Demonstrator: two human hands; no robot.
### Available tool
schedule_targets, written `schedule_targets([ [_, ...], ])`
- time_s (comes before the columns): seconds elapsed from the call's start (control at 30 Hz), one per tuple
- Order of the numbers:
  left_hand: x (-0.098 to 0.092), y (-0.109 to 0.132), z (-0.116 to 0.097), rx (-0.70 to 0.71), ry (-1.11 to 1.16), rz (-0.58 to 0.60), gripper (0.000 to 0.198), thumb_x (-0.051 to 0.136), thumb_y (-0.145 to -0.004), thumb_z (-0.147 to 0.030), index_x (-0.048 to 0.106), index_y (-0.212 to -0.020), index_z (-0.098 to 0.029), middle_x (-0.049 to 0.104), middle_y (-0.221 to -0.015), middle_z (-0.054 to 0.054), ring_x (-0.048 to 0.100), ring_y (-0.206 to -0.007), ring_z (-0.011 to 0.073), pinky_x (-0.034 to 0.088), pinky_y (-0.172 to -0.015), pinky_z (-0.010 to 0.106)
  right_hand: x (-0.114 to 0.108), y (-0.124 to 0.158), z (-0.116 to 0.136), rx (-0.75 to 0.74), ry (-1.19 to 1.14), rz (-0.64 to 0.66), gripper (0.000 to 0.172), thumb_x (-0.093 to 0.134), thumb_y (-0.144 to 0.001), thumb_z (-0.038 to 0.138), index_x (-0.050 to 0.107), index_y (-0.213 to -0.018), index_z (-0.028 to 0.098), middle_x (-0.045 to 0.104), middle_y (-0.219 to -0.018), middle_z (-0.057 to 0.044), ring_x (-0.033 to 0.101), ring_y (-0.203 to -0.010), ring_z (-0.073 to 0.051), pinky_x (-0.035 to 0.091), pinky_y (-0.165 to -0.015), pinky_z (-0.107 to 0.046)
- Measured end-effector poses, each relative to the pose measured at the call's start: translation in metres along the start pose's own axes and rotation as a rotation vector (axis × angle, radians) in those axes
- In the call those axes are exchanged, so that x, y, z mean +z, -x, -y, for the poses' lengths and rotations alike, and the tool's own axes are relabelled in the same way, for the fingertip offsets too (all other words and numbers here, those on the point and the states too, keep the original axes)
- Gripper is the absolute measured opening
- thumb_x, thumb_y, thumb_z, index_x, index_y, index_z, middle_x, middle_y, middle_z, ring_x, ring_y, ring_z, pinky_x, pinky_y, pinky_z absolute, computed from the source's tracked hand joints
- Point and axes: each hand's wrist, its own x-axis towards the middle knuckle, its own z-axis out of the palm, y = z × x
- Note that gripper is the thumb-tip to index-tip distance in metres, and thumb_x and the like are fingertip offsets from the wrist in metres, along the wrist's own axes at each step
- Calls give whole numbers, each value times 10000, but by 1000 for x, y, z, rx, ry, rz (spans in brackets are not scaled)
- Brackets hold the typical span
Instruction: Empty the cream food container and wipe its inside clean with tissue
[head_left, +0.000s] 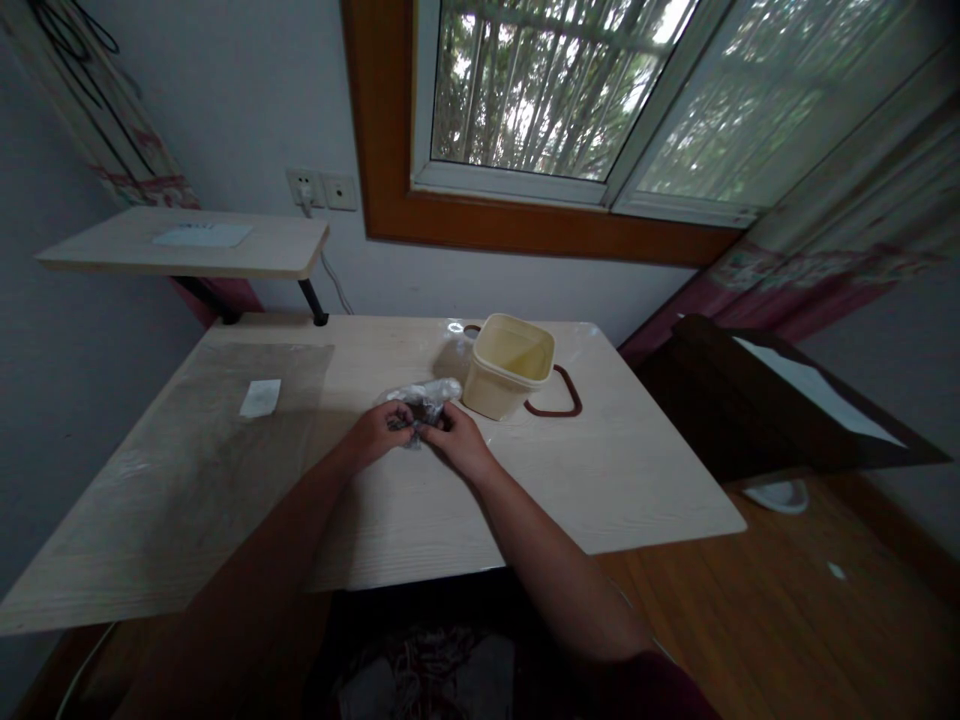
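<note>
Over the middle of the table, my left hand (381, 434) and my right hand (459, 440) come close together at a clear, crinkled plastic bag (424, 392). Both hands are closed on the bag, with thumbs and fingers pinching its near side. Something dark shows inside or behind the plastic, too small to make out. Just beyond my right hand stands a cream-coloured plastic bucket (498, 388), upright, with its open top facing up. A brown curved handle (555, 413) sticks out at the bucket's right side and rests by the tabletop.
A clear plastic sheet (187, 470) covers the table's left part, with a small white paper (261, 398) on it. A raised shelf (112, 240) on black legs stands at the back left. The table (600, 490) ends at the right beside a dark piece of furniture (795, 400).
</note>
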Motion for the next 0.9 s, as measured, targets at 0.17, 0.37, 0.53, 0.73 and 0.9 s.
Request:
schedule_targets([
  [0.17, -1, 0, -1, 10, -19, -45, 160, 661, -699, -252, 600, -830, -184, 608, -777, -4, 586, -735, 151, 442, -680, 267, -1, -1, 0, 58, -122, 21, 290, 732, -792, 461, 635, -890, 205, 566, -721, 26, 476, -639, -142, 366, -605, -266],
  [0.37, -9, -2, -2, 5, -97, -127, 162, 651, -677, -252, 590, -813, -189, 591, -726, -25, 541, -674, 134, 416, -657, 259, 3, 6, 9, -72, -11, -209, 246, 716, -819, 410, 558, -847, 224, 549, -704, 46, 488, -640, -139, 382, -619, -266],
  [0.53, -14, 0, -3, 38, -202, -98, 162, 649, -667, -219, 591, -815, -190, 590, -721, -34, 528, -667, 131, 414, -652, 254, 2, 14, 19, -376, 199, -314, 124, 681, -877, 314, 596, -876, 223, 591, -798, 3, 552, -712, -163, 452, -679, -291],
  [0.73, -11, 4, -7, 139, -258, -30, 167, 662, -681, -199, 617, -841, -186, 638, -793, -13, 568, -737, 154, 444, -717, 277, 5, 11, 15, -526, 301, -24, 230, 652, -921, 238, 681, -1149, 245, 712, -1084, -77, 662, -994, -217, 518, -880, -338],
  [0.9, -10, 5, -8, 181, -278, -25, 155, 679, -703, -215, 630, -848, -188, 652, -814, 3, 585, -763, 167, 448, -722, 285, 5, 8, 11, -440, 318, -12, 200, 694, -893, 207, 721, -1090, 234, 716, -984, -54, 667, -882, -197, 520, -817, -308],
])
